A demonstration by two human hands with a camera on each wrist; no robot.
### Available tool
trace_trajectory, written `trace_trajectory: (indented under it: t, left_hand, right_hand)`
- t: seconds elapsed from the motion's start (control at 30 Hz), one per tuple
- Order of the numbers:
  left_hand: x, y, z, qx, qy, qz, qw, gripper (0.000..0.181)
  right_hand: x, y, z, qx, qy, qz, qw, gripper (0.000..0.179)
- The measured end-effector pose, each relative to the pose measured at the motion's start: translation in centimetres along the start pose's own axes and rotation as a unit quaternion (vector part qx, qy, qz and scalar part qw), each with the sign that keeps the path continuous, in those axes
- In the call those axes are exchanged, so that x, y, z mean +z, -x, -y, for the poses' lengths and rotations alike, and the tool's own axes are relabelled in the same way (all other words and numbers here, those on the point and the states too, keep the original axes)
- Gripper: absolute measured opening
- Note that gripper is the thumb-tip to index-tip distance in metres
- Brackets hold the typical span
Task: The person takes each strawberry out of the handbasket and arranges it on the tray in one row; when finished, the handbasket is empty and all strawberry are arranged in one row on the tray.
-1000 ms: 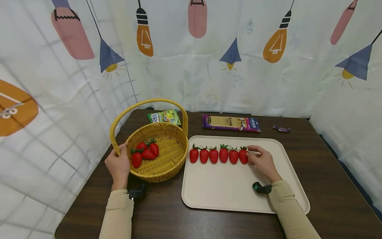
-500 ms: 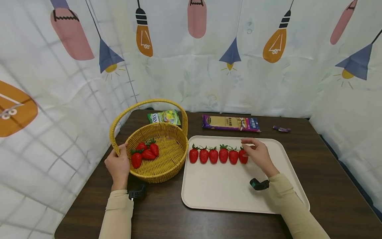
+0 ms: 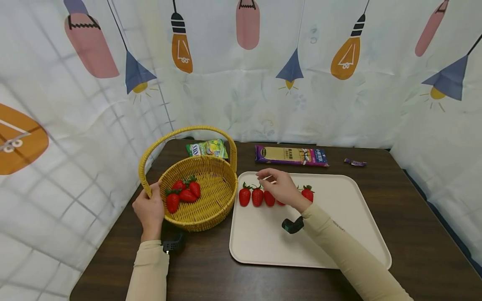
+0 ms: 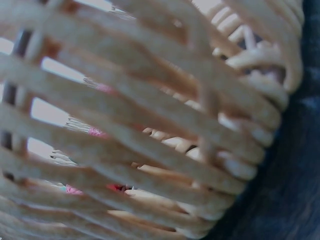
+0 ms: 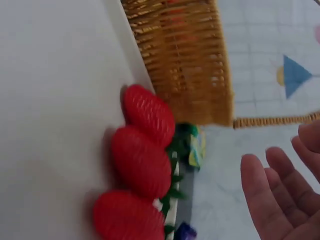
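My left hand (image 3: 149, 210) grips the left side of the yellow wicker basket (image 3: 222, 209), by the foot of its tall handle. Several strawberries (image 3: 187, 195) lie together in the basket's left half; its woven wall (image 4: 150, 100) fills the left wrist view. Over the tray's row of strawberries (image 3: 244, 196) hovers my right hand (image 3: 283, 188), holding nothing, its fingers loosely bent. It hides part of the row. In the right wrist view, the fingers (image 5: 257, 185) are apart from the strawberries (image 5: 140, 162), whose green leaves point toward the tray's far edge.
The row lies along the far part of a cream tray (image 3: 271, 242). Behind the basket is a green snack bag (image 3: 208, 148). A purple noodle packet (image 3: 291, 155) and a small purple wrapped sweet (image 3: 355, 162) lie at the dark table's back, before a patterned curtain (image 3: 241, 100).
My right hand has left the rightmost strawberry, risen and swung left over the row toward the basket. My left hand and the basket have stayed in place.
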State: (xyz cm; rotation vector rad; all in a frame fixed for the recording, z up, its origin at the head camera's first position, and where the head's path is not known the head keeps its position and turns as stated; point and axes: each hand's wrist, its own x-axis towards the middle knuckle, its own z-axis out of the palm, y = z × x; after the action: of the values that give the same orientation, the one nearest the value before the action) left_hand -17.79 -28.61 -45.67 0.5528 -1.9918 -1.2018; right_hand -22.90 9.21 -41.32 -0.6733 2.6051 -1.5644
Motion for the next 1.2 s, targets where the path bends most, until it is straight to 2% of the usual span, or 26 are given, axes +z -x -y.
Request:
trace_trajectory:
  t: [0.1, 0.3, 0.47, 0.6, 0.7, 0.9, 1.1, 1.2]
  left_hand:
    - [0.0, 0.0, 0.0, 0.001, -0.003, -0.003, 1.0, 0.039]
    - [0.0, 0.0, 0.1, 0.003, -0.01, -0.004, 0.9999, 0.038]
    - [0.1, 0.0, 0.1, 0.012, -0.011, -0.009, 0.9998, 0.037]
    - [0.0, 0.0, -0.1, 0.015, -0.01, -0.007, 0.9998, 0.037]
    - [-0.1, -0.1, -0.1, 0.014, -0.009, -0.009, 0.9998, 0.036]
    - [-0.1, 0.0, -0.1, 0.002, -0.006, -0.01, 0.9999, 0.038]
    - [-0.2, 0.1, -0.1, 0.009, -0.008, -0.012, 0.9999, 0.037]
    - [-0.2, 0.1, -0.2, 0.012, -0.011, -0.014, 0.9998, 0.037]
  right_hand:
    - [1.3, -1.1, 1.3, -0.028, 0.022, 0.029, 0.999, 0.02]
    - [3.5, -2.7, 3.7, -0.045, 0.001, 0.087, 0.9952, 0.022]
    - [5.4, -4.0, 4.8, -0.077, 0.039, 0.128, 0.988, 0.024]
    - [6.7, -5.2, 5.4, -0.083, 0.057, 0.161, 0.9819, 0.026]
    - [7.7, -6.4, 5.4, -0.065, 0.048, 0.195, 0.9774, 0.029]
    - [9.2, -8.3, 5.4, 0.013, -0.021, 0.26, 0.9653, 0.037]
    - [10.1, -9.8, 6.5, 0.031, 0.018, 0.298, 0.9539, 0.038]
    - [10.5, -10.5, 6.9, 0.032, 0.016, 0.306, 0.9515, 0.038]
